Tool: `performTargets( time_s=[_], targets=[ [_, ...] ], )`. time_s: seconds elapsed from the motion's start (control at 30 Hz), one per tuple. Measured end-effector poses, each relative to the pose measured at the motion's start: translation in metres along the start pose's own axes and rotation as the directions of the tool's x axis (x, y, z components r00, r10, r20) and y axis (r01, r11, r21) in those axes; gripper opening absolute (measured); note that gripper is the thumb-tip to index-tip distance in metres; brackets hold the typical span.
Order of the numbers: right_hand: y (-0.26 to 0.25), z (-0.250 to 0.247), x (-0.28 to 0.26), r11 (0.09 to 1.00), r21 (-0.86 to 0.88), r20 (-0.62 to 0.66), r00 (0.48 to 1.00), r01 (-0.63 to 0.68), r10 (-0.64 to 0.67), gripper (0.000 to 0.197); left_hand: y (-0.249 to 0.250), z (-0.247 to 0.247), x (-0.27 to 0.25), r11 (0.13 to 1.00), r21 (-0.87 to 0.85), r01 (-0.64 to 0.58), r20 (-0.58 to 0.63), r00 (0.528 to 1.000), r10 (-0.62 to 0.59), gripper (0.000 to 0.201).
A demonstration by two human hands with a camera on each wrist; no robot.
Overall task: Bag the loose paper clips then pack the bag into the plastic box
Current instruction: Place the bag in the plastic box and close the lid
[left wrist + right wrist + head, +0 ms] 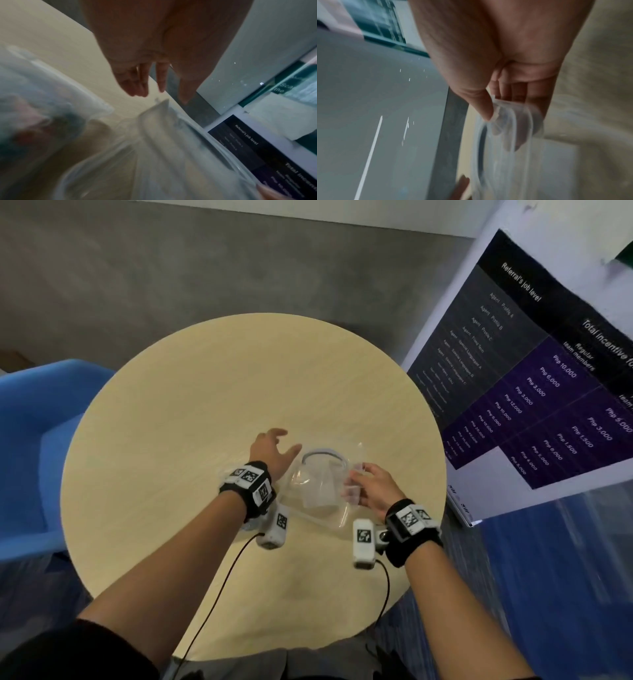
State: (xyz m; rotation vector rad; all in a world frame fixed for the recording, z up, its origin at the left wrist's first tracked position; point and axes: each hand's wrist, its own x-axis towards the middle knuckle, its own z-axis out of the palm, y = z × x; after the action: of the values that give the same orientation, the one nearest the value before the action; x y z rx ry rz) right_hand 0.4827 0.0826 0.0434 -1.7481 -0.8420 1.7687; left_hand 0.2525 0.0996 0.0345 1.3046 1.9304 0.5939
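Note:
A clear plastic box [320,484] sits on the round wooden table [205,392], near its right front. My right hand [358,479] pinches the box's right rim; in the right wrist view the thumb and fingers of the right hand [496,113] close on that clear rim [510,121]. My left hand [284,441] hovers open just left of the box, fingers spread and holding nothing. Its straight fingers [142,83] hang above the box [154,148]. A clear bag [34,108], blurred, with pink and dark shapes inside, lies under my left wrist; only an edge of the bag [228,474] shows from the head.
A blue chair [30,440] stands at the table's left. A large printed poster board [534,392] leans close to the table's right edge. Grey floor lies beyond the table. Cables run from both wrist cameras over the table's front.

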Motion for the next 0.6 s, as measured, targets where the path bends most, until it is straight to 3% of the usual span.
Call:
performTargets(
  time_s=[0.07,0.17,0.2,0.27,0.3,0.33,0.37,0.5,0.6],
  targets=[
    [0.016,0.006,0.003,0.998,-0.044,-0.044,0.999,-0.034,0.032,0.032,-0.011,0.006,-0.004,0.991,0.117,0.061,0.078,0.994,-0.07,0.048],
    [0.032,0.015,0.007,0.978,-0.209,-0.144,0.99,-0.025,-0.005,0.031,-0.023,0.011,-0.013,0.992,0.117,0.055,0.162,0.984,-0.073,0.049],
    [0.031,0.017,0.004,0.929,-0.371,-0.19,0.979,0.001,-0.077,0.03,-0.025,0.012,-0.014,0.992,0.117,0.041,0.151,0.987,-0.059,0.049],
    [0.029,0.017,-0.001,0.703,-0.711,-0.248,0.939,-0.009,-0.239,0.032,-0.025,0.012,-0.018,0.993,0.117,0.018,0.131,0.991,-0.034,0.045],
    [0.028,0.017,-0.004,0.592,-0.806,-0.254,0.918,-0.026,-0.306,0.035,-0.025,0.012,-0.019,0.994,0.106,0.02,0.129,0.991,-0.033,0.044],
    [0.028,0.017,-0.005,0.553,-0.832,-0.265,0.911,-0.051,-0.315,0.037,-0.024,0.012,-0.02,0.996,0.089,0.025,0.131,0.991,-0.037,0.044],
    [0.029,0.017,-0.006,0.551,-0.832,-0.274,0.91,-0.062,-0.312,0.04,-0.023,0.012,-0.022,0.997,0.069,0.027,0.135,0.99,-0.036,0.044],
    [0.038,0.012,0.001,0.756,-0.654,-0.272,0.936,-0.012,-0.221,0.057,-0.025,0.015,-0.029,0.996,-0.06,0.065,0.033,0.997,-0.063,0.04],
    [0.038,0.005,0.007,0.821,-0.571,-0.332,0.915,-0.001,-0.23,0.043,-0.031,0.01,-0.03,0.957,-0.204,0.208,0.014,0.978,-0.209,0.039]
  ],
)
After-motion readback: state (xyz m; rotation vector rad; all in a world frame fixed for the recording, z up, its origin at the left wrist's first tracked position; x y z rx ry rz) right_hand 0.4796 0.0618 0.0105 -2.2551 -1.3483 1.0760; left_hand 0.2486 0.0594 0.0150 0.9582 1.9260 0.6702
